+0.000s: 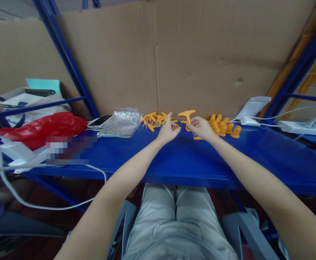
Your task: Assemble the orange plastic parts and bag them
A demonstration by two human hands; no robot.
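Observation:
My right hand (203,127) is closed, its fingertips pinching an orange T-handled corkscrew (187,115) with the handle up. To its left, my left hand (167,132) has thumb and fingers apart, close to a small orange piece (176,127) that it partly hides; I cannot make out whether they touch. Behind the left hand lies a pile of orange corkscrews (150,120) with metal spirals. Under my right hand another orange handle (197,138) lies on the blue table (190,162). Several orange cup-shaped caps (222,129) stand grouped beyond the right wrist.
Left of the pile are a clear plastic bag (125,122) and a phone (101,121). A red bag (46,130) and white cable (38,206) sit farther left. Cardboard (190,57) walls the back. On the right are a white packet (252,110) and a power strip (304,127).

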